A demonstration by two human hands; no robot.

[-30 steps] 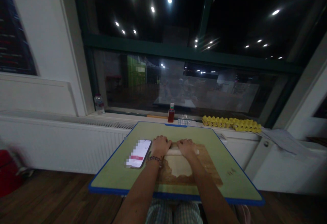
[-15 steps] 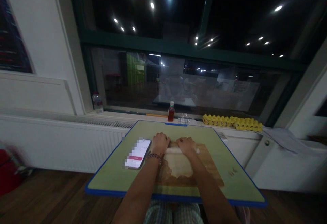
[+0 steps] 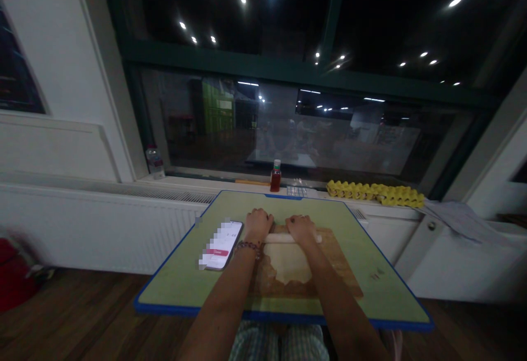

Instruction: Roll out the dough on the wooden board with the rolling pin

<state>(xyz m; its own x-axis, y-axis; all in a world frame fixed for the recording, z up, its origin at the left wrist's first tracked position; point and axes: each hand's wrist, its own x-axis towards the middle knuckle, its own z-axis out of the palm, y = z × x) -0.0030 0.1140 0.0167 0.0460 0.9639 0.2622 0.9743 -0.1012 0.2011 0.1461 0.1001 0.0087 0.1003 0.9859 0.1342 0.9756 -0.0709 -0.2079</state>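
A pale rolling pin [image 3: 280, 238] lies across the far part of a wooden board [image 3: 342, 265]. My left hand [image 3: 258, 226] is closed over the pin's left end, its fingers bent and partly hidden behind the knuckles. Toward the other end, my right hand [image 3: 302, 229] grips the pin too, and a short tip pokes out to its right. A thin, flattened sheet of dough [image 3: 289, 263] with a ragged near edge spreads on the board between my forearms, just on the near side of the pin.
A lit phone [image 3: 222, 246] lies left of the board on the green, blue-edged table [image 3: 181, 281]. On the windowsill behind stand a bottle of red liquid [image 3: 275, 179], a clear plastic bottle [image 3: 155, 162] and yellow egg cartons [image 3: 374, 193]. A white radiator [image 3: 94, 229] is at left.
The camera view has shifted slightly, so the table and board appear a little higher. Both hands stay on the rolling pin, with hardly any movement relative to the board.
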